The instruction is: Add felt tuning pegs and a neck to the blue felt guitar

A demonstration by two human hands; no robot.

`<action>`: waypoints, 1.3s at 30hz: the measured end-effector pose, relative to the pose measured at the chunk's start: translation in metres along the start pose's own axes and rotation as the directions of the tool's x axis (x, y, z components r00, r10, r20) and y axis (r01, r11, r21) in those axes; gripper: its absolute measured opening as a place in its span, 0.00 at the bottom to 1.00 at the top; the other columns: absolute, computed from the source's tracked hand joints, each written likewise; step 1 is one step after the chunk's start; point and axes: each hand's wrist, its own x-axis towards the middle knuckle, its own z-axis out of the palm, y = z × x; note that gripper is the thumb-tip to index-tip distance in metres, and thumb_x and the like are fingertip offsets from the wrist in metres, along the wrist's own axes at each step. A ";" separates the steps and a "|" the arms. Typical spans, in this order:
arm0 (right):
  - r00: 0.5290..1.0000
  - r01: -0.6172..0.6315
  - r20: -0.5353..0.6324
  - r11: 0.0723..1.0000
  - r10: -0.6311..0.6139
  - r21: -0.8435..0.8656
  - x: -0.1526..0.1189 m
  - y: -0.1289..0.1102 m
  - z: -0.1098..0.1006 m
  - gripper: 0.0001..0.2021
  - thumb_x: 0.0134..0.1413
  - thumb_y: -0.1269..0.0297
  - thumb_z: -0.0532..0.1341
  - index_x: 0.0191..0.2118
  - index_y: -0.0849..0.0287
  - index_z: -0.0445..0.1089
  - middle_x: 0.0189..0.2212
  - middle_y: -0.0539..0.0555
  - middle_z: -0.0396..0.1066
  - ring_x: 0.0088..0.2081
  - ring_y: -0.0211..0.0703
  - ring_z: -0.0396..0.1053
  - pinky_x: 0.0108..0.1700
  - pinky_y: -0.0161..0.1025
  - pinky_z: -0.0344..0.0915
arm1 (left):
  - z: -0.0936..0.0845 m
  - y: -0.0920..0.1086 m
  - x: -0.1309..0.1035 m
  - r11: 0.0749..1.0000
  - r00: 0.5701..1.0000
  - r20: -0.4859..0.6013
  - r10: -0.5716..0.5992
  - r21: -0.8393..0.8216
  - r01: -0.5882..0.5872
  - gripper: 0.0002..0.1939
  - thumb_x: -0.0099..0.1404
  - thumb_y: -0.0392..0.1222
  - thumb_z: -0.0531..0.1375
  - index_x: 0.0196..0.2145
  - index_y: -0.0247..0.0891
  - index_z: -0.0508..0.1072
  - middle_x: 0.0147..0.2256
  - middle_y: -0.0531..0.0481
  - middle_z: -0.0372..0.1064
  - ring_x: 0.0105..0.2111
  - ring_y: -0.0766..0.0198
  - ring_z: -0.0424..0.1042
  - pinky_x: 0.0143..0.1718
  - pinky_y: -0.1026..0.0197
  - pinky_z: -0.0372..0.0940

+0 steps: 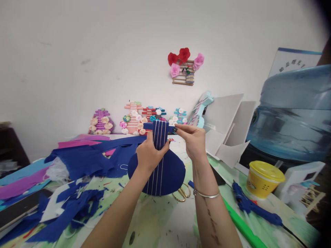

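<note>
A blue craft pipa (172,172), a flat pear-shaped body with white string lines down its front, is held upright above the table. My left hand (150,151) wraps round its neck, thumb across the front. A short blue peg strip (148,126) crosses the neck near the top and sticks out on both sides. At its right end, my right hand (192,137) pinches the strip between thumb and finger. Behind the pipa's lower edge lies a pair of gold-handled scissors (182,193), partly hidden.
Blue fabric scraps (77,206) and coloured sheets (82,156) cover the left. A blue glue gun (253,206), green stick (243,224) and yellow tub (265,179) lie right. Decorated craft pipas (133,119) stand along the wall. A large water bottle (294,113) is at far right.
</note>
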 end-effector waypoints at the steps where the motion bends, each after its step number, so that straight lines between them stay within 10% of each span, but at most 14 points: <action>1: 1.000 0.000 0.003 1.000 0.000 0.001 0.000 0.000 0.000 0.08 0.37 0.72 0.68 0.30 0.58 0.79 0.27 0.53 0.78 0.33 0.44 0.75 0.39 0.45 0.72 | 0.000 0.000 0.000 1.000 1.000 -0.001 -0.001 -0.001 0.001 0.33 0.58 0.61 0.55 0.51 0.31 0.63 0.31 0.40 0.75 0.31 0.49 0.76 0.32 0.57 0.65; 13: 0.999 0.023 0.037 0.999 -0.024 0.033 0.002 0.008 0.004 0.08 0.40 0.72 0.66 0.31 0.56 0.78 0.28 0.50 0.78 0.33 0.41 0.75 0.39 0.39 0.71 | -0.012 -0.010 0.012 0.944 0.997 0.050 0.060 -0.329 -0.040 0.24 0.56 0.62 0.58 0.35 0.35 0.70 0.25 0.47 0.71 0.26 0.58 0.71 0.28 0.61 0.60; 19: 0.999 -0.014 0.050 0.998 0.010 0.063 0.001 0.006 0.008 0.10 0.40 0.69 0.67 0.34 0.58 0.76 0.31 0.51 0.77 0.36 0.40 0.74 0.40 0.39 0.70 | -0.021 -0.027 0.029 0.351 0.936 0.262 -0.236 -0.875 0.334 0.21 0.55 0.59 0.61 0.30 0.35 0.72 0.25 0.51 0.71 0.24 0.66 0.71 0.28 0.64 0.65; 23: 0.992 -0.121 0.049 0.982 0.115 0.146 -0.004 0.006 0.019 0.11 0.39 0.67 0.68 0.34 0.59 0.75 0.27 0.50 0.76 0.29 0.37 0.73 0.34 0.36 0.70 | -0.024 -0.028 0.032 0.089 0.925 0.309 -0.220 -0.938 0.335 0.20 0.48 0.50 0.69 0.35 0.36 0.73 0.29 0.51 0.73 0.27 0.67 0.73 0.30 0.65 0.67; 39: 0.962 -0.273 0.061 0.948 0.267 0.166 -0.013 0.004 0.032 0.12 0.39 0.57 0.68 0.28 0.60 0.73 0.23 0.50 0.74 0.27 0.39 0.73 0.28 0.34 0.70 | -0.026 -0.025 0.032 -0.002 0.914 0.355 -0.195 -0.932 0.361 0.16 0.48 0.43 0.70 0.35 0.34 0.76 0.31 0.49 0.75 0.29 0.68 0.73 0.31 0.66 0.69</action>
